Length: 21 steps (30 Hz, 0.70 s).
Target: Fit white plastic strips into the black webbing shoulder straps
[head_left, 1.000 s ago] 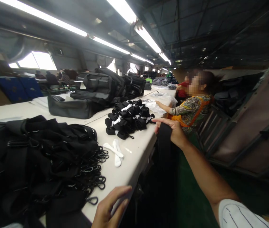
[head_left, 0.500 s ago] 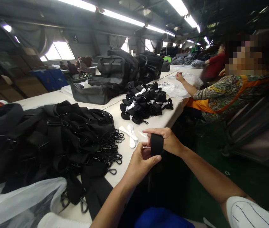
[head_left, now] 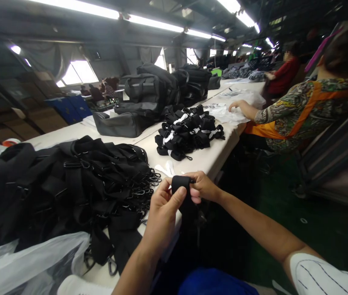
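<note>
A black webbing strap (head_left: 180,182) is folded into a small roll between my two hands, in front of the table's edge. My left hand (head_left: 165,205) pinches the roll, its thumb pressed on the near side. Closed on the right end of the strap is my right hand (head_left: 203,187), with fingers curled under. Part of the strap hangs down into shadow below. Just beyond my hands, white ties (head_left: 168,168) lie on the table, partly hidden. On the left spreads a large heap of black straps (head_left: 54,188) with metal snap hooks along its right side.
Bundled black straps with white ties (head_left: 189,133) are piled farther along the table (head_left: 145,149). Black bags (head_left: 149,94) stand behind them. Clear plastic (head_left: 32,262) lies at the near left. A co-worker in an orange apron (head_left: 299,112) works at the table's right edge, near a cart (head_left: 336,164).
Both hands have moved left and closer together, and the right fingers have curled in around the strap. The co-worker's hand has lowered onto the plastic on the table.
</note>
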Available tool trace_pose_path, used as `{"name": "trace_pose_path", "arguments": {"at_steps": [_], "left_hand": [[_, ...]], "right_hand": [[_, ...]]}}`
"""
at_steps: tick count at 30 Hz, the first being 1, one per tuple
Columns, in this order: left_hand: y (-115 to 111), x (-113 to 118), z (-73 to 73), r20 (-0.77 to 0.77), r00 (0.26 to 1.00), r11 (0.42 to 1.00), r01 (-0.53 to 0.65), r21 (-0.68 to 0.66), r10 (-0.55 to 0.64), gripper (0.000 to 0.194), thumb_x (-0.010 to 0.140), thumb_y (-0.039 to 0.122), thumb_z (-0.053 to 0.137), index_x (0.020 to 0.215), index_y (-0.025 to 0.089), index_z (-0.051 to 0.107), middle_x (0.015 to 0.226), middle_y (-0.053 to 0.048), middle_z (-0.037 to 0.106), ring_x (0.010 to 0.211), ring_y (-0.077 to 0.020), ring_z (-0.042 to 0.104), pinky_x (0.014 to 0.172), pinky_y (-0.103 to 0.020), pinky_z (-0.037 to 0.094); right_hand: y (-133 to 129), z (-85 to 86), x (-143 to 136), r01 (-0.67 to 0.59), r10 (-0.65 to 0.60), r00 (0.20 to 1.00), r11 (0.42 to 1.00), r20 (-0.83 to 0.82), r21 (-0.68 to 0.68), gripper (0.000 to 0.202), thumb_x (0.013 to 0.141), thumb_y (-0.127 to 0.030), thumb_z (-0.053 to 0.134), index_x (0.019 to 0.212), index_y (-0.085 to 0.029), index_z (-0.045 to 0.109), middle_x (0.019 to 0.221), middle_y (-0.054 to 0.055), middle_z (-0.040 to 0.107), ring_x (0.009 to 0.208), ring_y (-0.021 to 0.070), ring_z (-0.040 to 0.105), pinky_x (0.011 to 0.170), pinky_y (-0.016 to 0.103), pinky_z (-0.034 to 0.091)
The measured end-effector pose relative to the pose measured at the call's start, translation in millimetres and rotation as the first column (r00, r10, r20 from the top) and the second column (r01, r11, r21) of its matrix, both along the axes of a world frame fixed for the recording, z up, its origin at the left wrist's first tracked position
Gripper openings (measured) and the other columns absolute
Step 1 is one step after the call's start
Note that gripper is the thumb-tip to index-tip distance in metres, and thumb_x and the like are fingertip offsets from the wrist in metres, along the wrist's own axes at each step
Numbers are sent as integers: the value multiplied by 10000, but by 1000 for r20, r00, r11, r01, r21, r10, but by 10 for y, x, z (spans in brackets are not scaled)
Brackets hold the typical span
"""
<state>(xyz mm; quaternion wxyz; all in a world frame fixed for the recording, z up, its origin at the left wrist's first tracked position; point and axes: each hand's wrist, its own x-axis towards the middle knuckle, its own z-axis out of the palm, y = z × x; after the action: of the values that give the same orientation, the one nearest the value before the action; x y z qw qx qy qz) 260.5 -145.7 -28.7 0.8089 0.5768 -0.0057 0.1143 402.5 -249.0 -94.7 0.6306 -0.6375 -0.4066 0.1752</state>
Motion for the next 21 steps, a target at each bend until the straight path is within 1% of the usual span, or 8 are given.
{"name": "trace_pose_path", "arguments": {"at_steps": [2,4,8,10,14,16,19,21], "left_hand": [[127,-8,69,38,999,996,30,-83,-27,209,869,260,664,1037,166,583,941,-74,728,862,-208,697,813,-347,553],[245,-41,123,51,998,994,48,-99,-43,297,839,248,698,1102,161,589,1011,-99,725,888,-236,709,828,-381,575],[413,-94,175,67,998,999,-1,-38,4,262,849,251,691,1083,150,628,1049,-122,723,839,-237,722,781,-393,611],[459,-68,162,69,996,999,-54,-4,54,235,861,237,680,1076,150,642,1051,-116,724,829,-221,723,752,-365,618],[483,60,79,80,981,984,-178,-13,179,232,864,213,682,1084,155,639,1099,-101,723,920,-200,717,838,-332,594],[474,121,35,96,965,969,-239,-59,244,229,871,204,673,1088,155,622,1143,-104,712,975,-198,708,904,-337,567],[464,177,-14,98,938,939,-321,-123,333,227,874,205,665,1088,163,601,1200,-102,688,985,-189,705,944,-352,543],[469,192,-37,90,924,922,-357,-148,372,238,870,216,670,1087,164,588,1215,-109,678,971,-185,706,956,-366,532]], "right_hand": [[84,-157,-68,-114,116,978,993,-175,20,407,799,-510,690,836,-105,712,683,20,632,630,130,587,600,246,482],[128,-281,-135,-204,210,939,978,-273,51,390,785,-500,719,821,-112,700,714,20,638,681,134,596,667,260,492],[122,-390,-202,-352,355,870,933,-343,71,359,800,-438,736,960,-117,715,841,46,688,886,186,641,921,359,477],[120,-421,-225,-402,401,821,911,-406,87,386,814,-431,727,1026,-109,706,903,64,702,923,197,651,946,373,474],[181,-523,-332,-371,437,672,897,-598,239,498,792,-377,767,1206,-143,617,1047,85,695,897,181,673,863,329,515],[221,-589,-400,-338,443,617,895,-650,290,547,794,-344,772,1273,-171,569,1107,96,688,956,189,676,909,340,505],[254,-679,-476,-324,429,585,901,-688,287,497,820,-364,745,1239,-141,597,1114,136,698,1039,222,672,1017,401,455],[253,-715,-507,-316,408,581,911,-705,267,473,832,-396,728,1203,-121,626,1095,155,708,1041,236,679,1034,421,445]]}}
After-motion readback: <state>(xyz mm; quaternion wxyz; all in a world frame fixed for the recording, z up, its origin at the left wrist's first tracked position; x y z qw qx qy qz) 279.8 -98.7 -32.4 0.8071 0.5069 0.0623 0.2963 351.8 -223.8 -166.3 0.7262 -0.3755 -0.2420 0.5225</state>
